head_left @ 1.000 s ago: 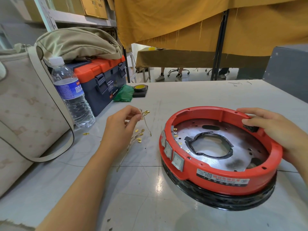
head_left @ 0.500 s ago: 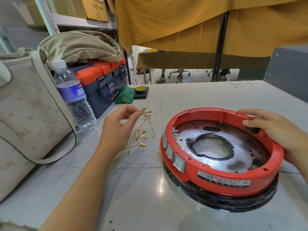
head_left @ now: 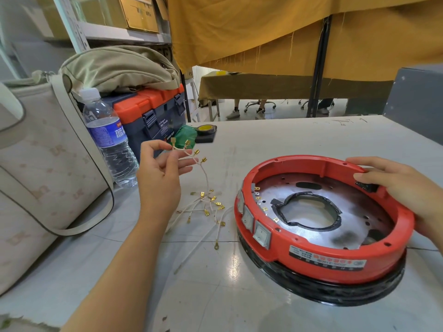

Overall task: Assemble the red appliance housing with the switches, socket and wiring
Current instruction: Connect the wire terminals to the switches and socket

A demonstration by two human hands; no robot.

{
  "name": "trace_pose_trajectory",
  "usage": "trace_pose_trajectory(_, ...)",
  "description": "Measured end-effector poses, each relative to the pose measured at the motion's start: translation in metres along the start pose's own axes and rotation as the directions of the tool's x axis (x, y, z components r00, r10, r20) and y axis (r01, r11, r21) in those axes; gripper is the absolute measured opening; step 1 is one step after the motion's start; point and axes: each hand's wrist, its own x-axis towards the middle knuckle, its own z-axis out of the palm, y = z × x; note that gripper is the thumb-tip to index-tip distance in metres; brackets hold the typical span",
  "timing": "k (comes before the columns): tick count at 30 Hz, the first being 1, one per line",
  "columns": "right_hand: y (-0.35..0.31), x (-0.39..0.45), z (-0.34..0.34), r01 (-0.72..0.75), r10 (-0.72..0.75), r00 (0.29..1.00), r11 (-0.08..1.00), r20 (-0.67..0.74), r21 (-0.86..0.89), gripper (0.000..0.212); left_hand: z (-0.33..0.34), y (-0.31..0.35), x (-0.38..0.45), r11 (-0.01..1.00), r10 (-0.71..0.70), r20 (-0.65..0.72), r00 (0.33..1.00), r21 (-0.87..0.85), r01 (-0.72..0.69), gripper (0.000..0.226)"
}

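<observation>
Fingertips (head_left: 167, 153) of the left hand (head_left: 159, 178) pinch a short pale wire lead (head_left: 184, 152) near its upper end, lifted off the table (head_left: 263, 137), likely so its brass spade terminals hang free and can be sorted. Below the fingers, the other leads (head_left: 203, 209) lie in a loose tangle on the tabletop: thin, limp, cream-sheathed, each tipped with small bright crimped metal.

Right hand (head_left: 395, 188) lies flat over the far rim of the red appliance housing (head_left: 335, 250), fingers pressed together and curled onto the lip, thumb by a small black part (head_left: 366, 186) set in the wall, possibly the socket. Probably steadies the ring.

Housing: glossy red plastic ring on a black base, dull scorched metal plate (head_left: 359, 204) inside. Rocker switches (head_left: 254, 224) already sit in the near-left wall, well clear of both hands.
</observation>
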Motion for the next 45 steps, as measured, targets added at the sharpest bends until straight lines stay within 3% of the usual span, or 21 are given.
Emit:
trace_pose_trajectory(5,0.001,0.001,0.000,0.013,-0.013,1.000,1.000,0.012,0.005,0.032,-0.002,-0.002,0.002,0.999,-0.013,-0.073,0.997,-0.033,0.010,0.030)
trace_pose_trajectory(10,0.003,0.002,-0.002,0.022,-0.022,1.000,1.000,0.017,0.010,0.033,-0.001,-0.003,0.004,0.993,-0.069,-0.100,0.993,-0.099,0.060,0.027)
trace_pose_trajectory(17,0.005,0.003,-0.003,0.020,-0.020,0.999,1.000,0.025,0.008,0.033,-0.002,-0.003,0.006,0.955,-0.149,-0.065,0.987,-0.268,0.127,0.028)
trace_pose_trajectory(24,0.006,0.004,-0.003,0.017,-0.017,1.000,1.000,0.025,0.018,0.033,-0.001,-0.005,0.006,0.947,-0.147,-0.095,0.985,-0.302,0.113,0.035)
trace_pose_trajectory(34,0.006,0.005,-0.004,0.018,-0.018,1.000,1.000,0.019,-0.007,0.034,-0.004,-0.005,0.010,0.914,-0.199,-0.268,0.943,-0.397,0.081,0.025)
trace_pose_trajectory(40,0.005,0.004,-0.003,0.021,-0.021,1.000,1.000,0.018,-0.012,0.034,-0.004,-0.005,0.012,0.882,-0.283,-0.262,0.923,-0.448,0.144,0.024)
trace_pose_trajectory(45,0.005,0.003,-0.003,0.016,-0.016,1.000,1.000,0.012,-0.015,0.032,-0.002,-0.002,0.010,0.860,-0.318,-0.203,0.926,-0.474,0.191,0.038)
